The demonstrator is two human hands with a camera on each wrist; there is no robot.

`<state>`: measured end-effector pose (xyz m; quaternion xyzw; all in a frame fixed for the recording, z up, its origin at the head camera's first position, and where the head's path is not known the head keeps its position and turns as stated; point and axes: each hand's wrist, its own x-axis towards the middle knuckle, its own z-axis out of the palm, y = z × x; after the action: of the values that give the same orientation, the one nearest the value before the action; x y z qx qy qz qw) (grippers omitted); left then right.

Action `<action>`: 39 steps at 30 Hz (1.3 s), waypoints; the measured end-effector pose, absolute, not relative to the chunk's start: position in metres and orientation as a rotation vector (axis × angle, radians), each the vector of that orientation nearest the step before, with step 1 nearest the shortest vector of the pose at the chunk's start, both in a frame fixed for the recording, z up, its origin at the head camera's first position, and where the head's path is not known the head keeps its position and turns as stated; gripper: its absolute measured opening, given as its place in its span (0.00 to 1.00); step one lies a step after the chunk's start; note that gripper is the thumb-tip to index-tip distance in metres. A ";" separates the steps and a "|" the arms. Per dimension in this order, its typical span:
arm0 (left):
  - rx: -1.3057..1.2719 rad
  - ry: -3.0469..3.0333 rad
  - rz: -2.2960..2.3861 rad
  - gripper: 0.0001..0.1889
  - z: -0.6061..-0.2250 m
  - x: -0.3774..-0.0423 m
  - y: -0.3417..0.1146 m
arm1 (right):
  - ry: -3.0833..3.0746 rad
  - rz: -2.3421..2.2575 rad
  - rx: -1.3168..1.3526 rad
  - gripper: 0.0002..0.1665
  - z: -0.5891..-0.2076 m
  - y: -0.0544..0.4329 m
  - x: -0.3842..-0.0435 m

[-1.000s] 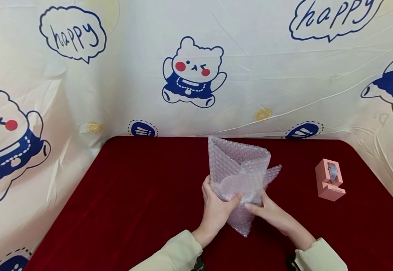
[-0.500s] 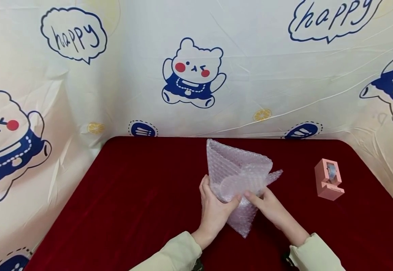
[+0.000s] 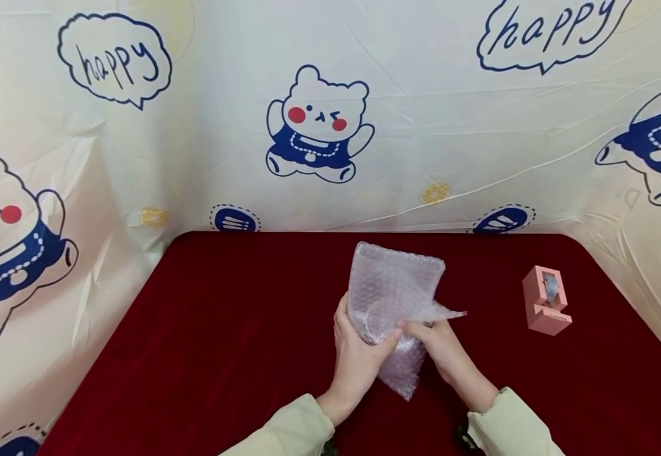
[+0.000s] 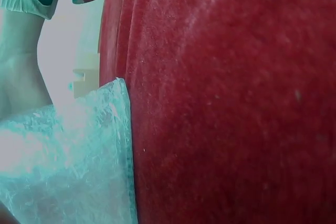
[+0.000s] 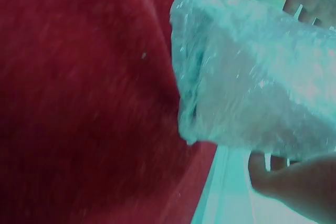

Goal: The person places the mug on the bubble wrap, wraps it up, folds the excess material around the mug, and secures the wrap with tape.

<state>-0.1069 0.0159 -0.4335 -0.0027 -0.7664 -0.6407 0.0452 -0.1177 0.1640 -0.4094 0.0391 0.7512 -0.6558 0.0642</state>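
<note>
A sheet of clear bubble wrap [image 3: 395, 278] is folded into a bundle above the red cloth, and something round shows faintly through its middle. On the bundle's left side my left hand [image 3: 354, 358] grips it, thumb across the front and fingers behind. From the right my right hand [image 3: 441, 345] holds it, its thumb close to the left thumb and its other fingers mostly hidden behind. A loose flap sticks out to the right and a pointed end hangs below. In the right wrist view the bubble wrap [image 5: 262, 77] shows a folded, layered end.
A pink tape dispenser [image 3: 547, 301] with a roll of bluish tape stands at the right of the table. Dark red cloth [image 3: 222, 342] covers the tabletop. A white printed curtain [image 3: 421, 126] hangs behind and at both sides.
The bubble wrap's upper flap has come down over the front, and the right flap has dropped lower. My right hand has moved left, bringing its thumb against the left thumb.
</note>
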 end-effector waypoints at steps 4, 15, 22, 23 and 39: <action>-0.017 -2.327 -1.934 0.49 -0.430 -0.109 0.014 | 2.260 -2.034 0.178 0.26 -0.408 0.156 -0.118; 0.004 -2.456 -1.738 0.46 -0.417 -0.121 0.013 | 2.282 -2.063 0.249 0.32 -0.407 0.143 -0.122; 0.069 -2.433 -1.773 0.41 -0.415 -0.122 0.019 | 2.099 -2.076 0.045 0.47 -0.407 0.151 -0.125; 0.078 -2.432 -1.780 0.41 -0.414 -0.122 0.020 | 2.068 -2.074 0.011 0.48 -0.407 0.153 -0.125; 0.077 -2.431 -1.835 0.37 -0.417 -0.119 0.018 | 2.346 -2.035 0.037 0.23 -0.400 0.165 -0.128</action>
<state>-0.1193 0.0185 -0.4171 0.0252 -0.7970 -0.6016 0.0473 -0.1285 0.1649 -0.3996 0.0118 0.7552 -0.6552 0.0178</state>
